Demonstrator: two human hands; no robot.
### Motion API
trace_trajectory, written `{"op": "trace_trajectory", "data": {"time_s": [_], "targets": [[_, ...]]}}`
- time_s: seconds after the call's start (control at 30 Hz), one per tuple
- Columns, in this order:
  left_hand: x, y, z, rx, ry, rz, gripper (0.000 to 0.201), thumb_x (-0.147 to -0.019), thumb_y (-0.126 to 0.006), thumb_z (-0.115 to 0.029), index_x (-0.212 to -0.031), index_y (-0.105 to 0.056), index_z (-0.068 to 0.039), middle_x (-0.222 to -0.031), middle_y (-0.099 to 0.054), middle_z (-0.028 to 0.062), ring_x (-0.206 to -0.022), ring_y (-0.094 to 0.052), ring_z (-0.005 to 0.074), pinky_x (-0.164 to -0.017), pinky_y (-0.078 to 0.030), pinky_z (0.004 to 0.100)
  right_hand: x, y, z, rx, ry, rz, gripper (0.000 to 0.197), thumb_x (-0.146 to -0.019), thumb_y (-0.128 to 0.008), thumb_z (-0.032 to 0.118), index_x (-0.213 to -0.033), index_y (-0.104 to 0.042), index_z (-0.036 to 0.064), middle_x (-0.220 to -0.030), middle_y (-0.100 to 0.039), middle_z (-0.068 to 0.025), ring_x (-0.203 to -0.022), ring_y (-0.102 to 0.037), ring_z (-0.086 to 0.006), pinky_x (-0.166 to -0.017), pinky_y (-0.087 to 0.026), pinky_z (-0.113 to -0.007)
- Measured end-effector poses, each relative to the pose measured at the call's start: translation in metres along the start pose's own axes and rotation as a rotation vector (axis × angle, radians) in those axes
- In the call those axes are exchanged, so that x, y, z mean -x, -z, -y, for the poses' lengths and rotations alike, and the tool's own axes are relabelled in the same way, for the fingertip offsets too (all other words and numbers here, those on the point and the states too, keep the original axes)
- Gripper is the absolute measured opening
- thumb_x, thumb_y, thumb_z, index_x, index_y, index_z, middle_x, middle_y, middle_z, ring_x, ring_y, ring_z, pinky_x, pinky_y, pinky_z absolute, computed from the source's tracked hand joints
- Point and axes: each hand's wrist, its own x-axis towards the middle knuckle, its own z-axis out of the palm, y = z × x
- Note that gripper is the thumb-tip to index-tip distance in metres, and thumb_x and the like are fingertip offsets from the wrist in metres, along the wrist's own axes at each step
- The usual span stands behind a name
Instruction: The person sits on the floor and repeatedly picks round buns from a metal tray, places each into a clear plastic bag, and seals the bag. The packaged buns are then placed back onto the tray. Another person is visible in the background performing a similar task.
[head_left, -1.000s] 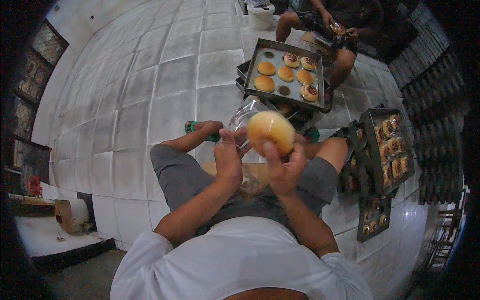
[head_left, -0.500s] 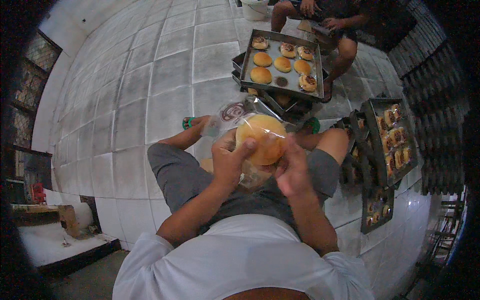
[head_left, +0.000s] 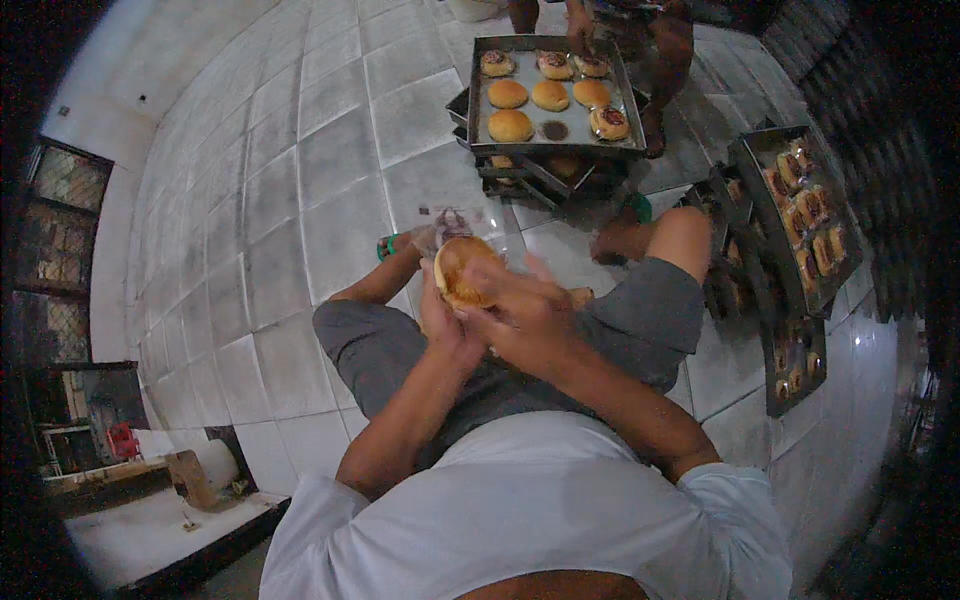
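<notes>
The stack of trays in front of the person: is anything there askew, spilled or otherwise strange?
Yes: the trays beneath the top tray sit askew, with corners jutting out at odd angles. Also, a dark round mark shows in the nearest row, between two buns, where no bun sits. No spill is visible.

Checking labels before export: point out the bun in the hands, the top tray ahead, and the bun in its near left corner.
Handheld bun (head_left: 458, 261): head view, upper part of its browned face.
Top tray (head_left: 557, 151): head view, its near wall.
Near-left bun (head_left: 510, 126): head view, middle of its browned top.
</notes>
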Motion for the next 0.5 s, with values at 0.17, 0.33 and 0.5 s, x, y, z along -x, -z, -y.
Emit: {"op": "trace_trajectory", "data": {"time_s": [0.17, 0.33, 0.5], "targets": [[0.069, -0.045, -0.013, -0.373, 0.122, 0.11, 0.066, -0.106, -0.051, -0.058, -0.153, -0.043, -0.011, -0.142, -0.056, 0.0113, -0.125, -0.06, 0.025, -0.101, -0.055, 0.0422, -0.019, 0.039, -0.016, -0.117, -0.036, -0.049, 0.019, -0.087, -0.08, 0.014, -0.101, -0.076, 0.0013, -0.096, -0.073, -0.014, -0.091, -0.07, -0.032, -0.083, -0.054, -0.046], [0.059, -0.047, -0.027, -1.186, -0.206, 0.114, 0.037, -0.106, -0.06, -0.035, -0.113, -0.074, -0.002, -0.091, -0.074, 0.0089, -0.073, -0.066, 0.014, -0.069, -0.057, 0.0289, -0.028, 0.048, -0.024, -0.025, 0.031, -0.305, 0.016, -0.088, -0.077, 0.015, -0.097, -0.077, 0.0017, -0.091, -0.074, -0.0158, -0.075, -0.072, -0.0304, -0.071, -0.056, -0.041], [0.022, -0.024, -0.02, -1.141, -0.164, 0.037, 0.054, -0.103, -0.059, -0.046, -0.092, -0.076, 0.004, -0.069, -0.071, 0.0113, -0.052, -0.062, 0.0161, -0.06, -0.053, 0.0278, -0.032, 0.042, -0.089, 0.024, -0.102, -0.247, 0.017, -0.088, -0.076, 0.017, -0.09, -0.078, 0.0007, -0.087, -0.075, -0.0146, -0.076, -0.073, -0.0286, -0.07, -0.055, -0.039]]}}
